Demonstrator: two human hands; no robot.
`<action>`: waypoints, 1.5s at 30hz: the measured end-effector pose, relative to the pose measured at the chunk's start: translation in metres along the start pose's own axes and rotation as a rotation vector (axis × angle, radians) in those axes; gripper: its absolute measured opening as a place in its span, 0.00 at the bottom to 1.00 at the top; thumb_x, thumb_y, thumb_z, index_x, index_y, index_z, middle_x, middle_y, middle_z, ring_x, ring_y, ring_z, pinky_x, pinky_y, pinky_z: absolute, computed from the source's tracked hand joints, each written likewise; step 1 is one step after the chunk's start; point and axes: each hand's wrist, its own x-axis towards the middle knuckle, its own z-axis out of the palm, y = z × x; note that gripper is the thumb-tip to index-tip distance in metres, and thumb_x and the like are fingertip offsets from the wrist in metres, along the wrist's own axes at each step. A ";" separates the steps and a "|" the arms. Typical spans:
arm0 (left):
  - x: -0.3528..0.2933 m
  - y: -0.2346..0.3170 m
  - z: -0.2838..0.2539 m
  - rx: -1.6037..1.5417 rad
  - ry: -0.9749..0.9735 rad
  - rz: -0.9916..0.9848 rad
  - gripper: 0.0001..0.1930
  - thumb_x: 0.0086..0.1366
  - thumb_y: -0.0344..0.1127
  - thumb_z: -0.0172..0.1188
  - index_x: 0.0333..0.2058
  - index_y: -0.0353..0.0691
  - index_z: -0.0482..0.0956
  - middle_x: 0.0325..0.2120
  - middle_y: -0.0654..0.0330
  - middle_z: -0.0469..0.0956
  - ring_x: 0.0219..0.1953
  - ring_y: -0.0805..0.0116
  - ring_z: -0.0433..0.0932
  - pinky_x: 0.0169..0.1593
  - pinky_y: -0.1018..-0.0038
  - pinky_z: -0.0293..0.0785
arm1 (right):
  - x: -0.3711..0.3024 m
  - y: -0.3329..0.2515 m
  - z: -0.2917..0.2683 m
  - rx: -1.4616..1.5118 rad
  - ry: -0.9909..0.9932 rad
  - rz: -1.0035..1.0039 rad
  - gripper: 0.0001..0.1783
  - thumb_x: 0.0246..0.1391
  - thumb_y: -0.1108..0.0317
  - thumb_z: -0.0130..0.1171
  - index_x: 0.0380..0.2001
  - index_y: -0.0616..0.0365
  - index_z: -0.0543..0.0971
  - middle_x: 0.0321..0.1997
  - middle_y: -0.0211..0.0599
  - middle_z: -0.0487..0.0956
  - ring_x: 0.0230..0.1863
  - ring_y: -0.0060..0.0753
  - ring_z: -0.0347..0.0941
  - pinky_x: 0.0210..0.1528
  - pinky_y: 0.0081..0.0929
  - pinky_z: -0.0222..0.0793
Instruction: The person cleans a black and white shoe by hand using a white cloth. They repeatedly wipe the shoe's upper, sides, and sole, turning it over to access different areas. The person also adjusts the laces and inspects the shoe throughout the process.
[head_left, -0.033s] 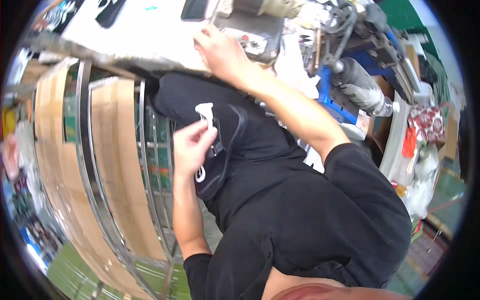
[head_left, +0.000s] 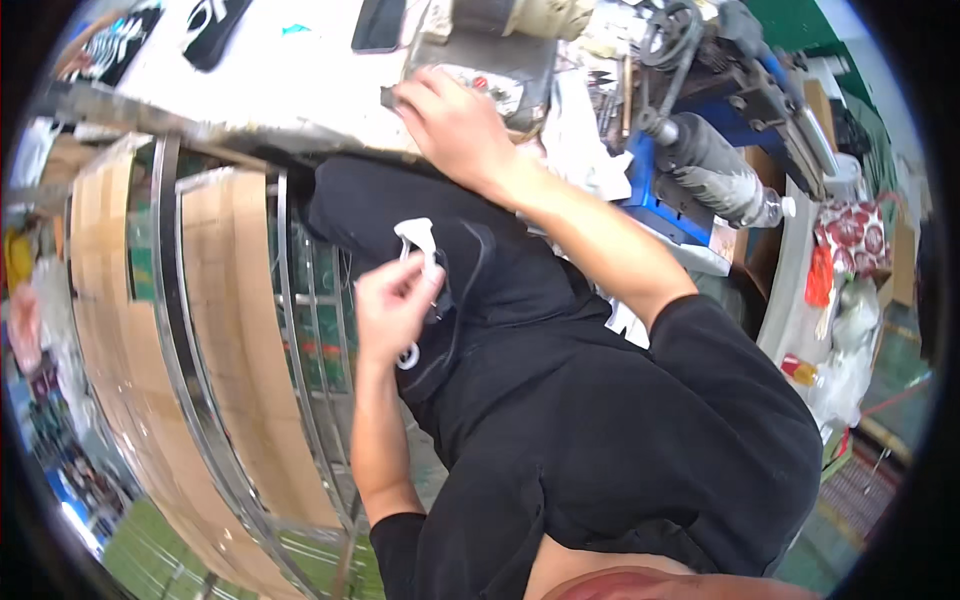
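My left hand (head_left: 392,305) is over my lap, thumb and fingers pinched on a white piece (head_left: 416,236) with a flared upper end. Below that hand a small white loop (head_left: 408,355) shows; whether it joins the white piece I cannot tell. Under it, a black item with a raised edge (head_left: 478,250) lies against my black clothes. At the table's front edge, beside a dark tray, my right hand (head_left: 455,125) has its fingers bent together. A small dark piece (head_left: 389,97) sticks out at its fingertips, too blurred to name.
Inside the tray (head_left: 535,75) lie small parts. A phone (head_left: 380,25) and black-and-white patterned pieces (head_left: 213,30) lie on the white tabletop (head_left: 300,75). Tools, a blue vise (head_left: 680,205) and a dusty bottle (head_left: 715,165) crowd the right. A metal rack with cardboard (head_left: 235,300) stands left.
A small dark piece now shows at my right fingertips. My left hand has shifted slightly right with the white piece, which is turned a little. The whole view has moved slightly.
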 end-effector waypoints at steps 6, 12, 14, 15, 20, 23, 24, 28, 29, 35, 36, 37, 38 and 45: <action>-0.003 0.008 0.054 0.421 -0.090 0.612 0.06 0.56 0.24 0.69 0.33 0.32 0.83 0.17 0.59 0.73 0.17 0.71 0.73 0.23 0.76 0.66 | -0.092 0.044 -0.114 -0.390 0.137 0.363 0.15 0.57 0.72 0.60 0.46 0.64 0.76 0.46 0.52 0.76 0.52 0.60 0.72 0.52 0.48 0.69; -0.002 0.000 0.058 0.375 -0.032 0.548 0.05 0.57 0.24 0.67 0.32 0.32 0.82 0.16 0.60 0.69 0.17 0.72 0.67 0.23 0.74 0.62 | -0.083 0.077 -0.112 -0.334 -0.020 0.768 0.18 0.59 0.63 0.63 0.45 0.67 0.77 0.40 0.58 0.80 0.44 0.62 0.78 0.46 0.52 0.72; -0.007 -0.004 0.055 0.372 0.004 0.531 0.05 0.57 0.25 0.67 0.32 0.31 0.82 0.16 0.60 0.68 0.17 0.72 0.67 0.23 0.75 0.62 | -0.089 0.065 -0.117 -0.145 -0.023 0.798 0.15 0.58 0.63 0.64 0.39 0.66 0.80 0.35 0.55 0.82 0.42 0.58 0.80 0.45 0.50 0.73; -0.009 -0.006 0.054 0.367 0.009 0.509 0.06 0.58 0.25 0.66 0.35 0.33 0.83 0.17 0.58 0.69 0.17 0.68 0.69 0.24 0.71 0.63 | -0.089 0.059 -0.117 -0.063 0.063 0.817 0.13 0.57 0.64 0.65 0.32 0.66 0.82 0.31 0.51 0.83 0.37 0.50 0.82 0.41 0.43 0.74; -0.011 -0.009 0.054 0.332 0.018 0.491 0.06 0.59 0.25 0.66 0.35 0.31 0.83 0.17 0.59 0.69 0.18 0.70 0.68 0.24 0.73 0.62 | -0.101 0.020 -0.141 0.446 0.262 0.820 0.13 0.62 0.65 0.63 0.42 0.65 0.81 0.35 0.38 0.84 0.36 0.27 0.78 0.42 0.26 0.71; -0.010 -0.008 0.055 0.355 0.010 0.496 0.04 0.60 0.24 0.66 0.32 0.29 0.80 0.17 0.62 0.70 0.18 0.76 0.68 0.25 0.77 0.63 | -0.117 0.008 -0.166 0.971 0.384 1.090 0.23 0.68 0.63 0.57 0.59 0.66 0.72 0.50 0.37 0.82 0.49 0.22 0.76 0.55 0.23 0.68; -0.011 -0.010 0.053 0.343 0.013 0.479 0.04 0.60 0.24 0.66 0.31 0.29 0.80 0.17 0.62 0.70 0.19 0.77 0.68 0.26 0.77 0.63 | -0.117 0.001 -0.175 1.226 0.409 1.174 0.22 0.69 0.63 0.56 0.59 0.67 0.72 0.52 0.39 0.81 0.51 0.26 0.76 0.58 0.25 0.68; -0.012 -0.006 0.054 0.342 0.000 0.416 0.06 0.61 0.25 0.65 0.28 0.29 0.77 0.17 0.63 0.67 0.20 0.77 0.64 0.26 0.77 0.61 | -0.126 -0.023 -0.225 1.906 0.274 1.272 0.20 0.68 0.68 0.55 0.56 0.71 0.73 0.58 0.44 0.79 0.61 0.36 0.74 0.67 0.36 0.65; -0.011 -0.008 0.054 0.362 -0.012 0.425 0.05 0.60 0.25 0.65 0.30 0.29 0.79 0.17 0.61 0.69 0.19 0.75 0.66 0.26 0.76 0.63 | -0.134 -0.028 -0.237 1.839 0.198 1.270 0.20 0.67 0.68 0.56 0.56 0.71 0.74 0.58 0.44 0.79 0.61 0.36 0.74 0.67 0.36 0.66; -0.012 -0.014 0.046 0.390 -0.037 0.408 0.07 0.61 0.25 0.64 0.27 0.29 0.76 0.17 0.61 0.67 0.19 0.75 0.64 0.26 0.74 0.61 | -0.169 -0.047 -0.306 1.485 0.240 1.065 0.19 0.62 0.71 0.61 0.54 0.67 0.77 0.54 0.42 0.82 0.56 0.32 0.78 0.63 0.34 0.69; -0.012 -0.017 0.043 0.395 -0.073 0.381 0.11 0.62 0.26 0.64 0.24 0.29 0.72 0.16 0.62 0.64 0.19 0.76 0.62 0.26 0.75 0.58 | -0.179 -0.049 -0.326 1.387 0.268 1.016 0.16 0.62 0.70 0.62 0.50 0.68 0.80 0.52 0.39 0.82 0.54 0.29 0.78 0.60 0.30 0.69; -0.012 -0.017 0.041 0.389 -0.083 0.364 0.12 0.62 0.26 0.63 0.23 0.30 0.71 0.16 0.63 0.63 0.20 0.77 0.61 0.25 0.75 0.57 | -0.187 -0.050 -0.337 1.113 0.292 0.985 0.15 0.61 0.70 0.63 0.47 0.67 0.81 0.54 0.40 0.81 0.53 0.29 0.78 0.59 0.28 0.69; -0.014 -0.016 0.039 0.389 -0.085 0.350 0.13 0.62 0.26 0.63 0.22 0.31 0.70 0.16 0.64 0.62 0.20 0.78 0.60 0.25 0.75 0.55 | -0.196 -0.052 -0.346 0.848 0.303 0.944 0.13 0.60 0.69 0.64 0.45 0.67 0.83 0.56 0.42 0.80 0.52 0.30 0.77 0.58 0.26 0.68; -0.002 0.010 -0.008 -0.145 -0.447 -0.202 0.09 0.64 0.29 0.63 0.38 0.29 0.85 0.32 0.64 0.85 0.33 0.79 0.79 0.41 0.81 0.73 | -0.232 -0.033 -0.405 0.710 0.881 0.547 0.19 0.65 0.63 0.55 0.53 0.65 0.73 0.59 0.53 0.76 0.48 0.36 0.77 0.65 0.43 0.69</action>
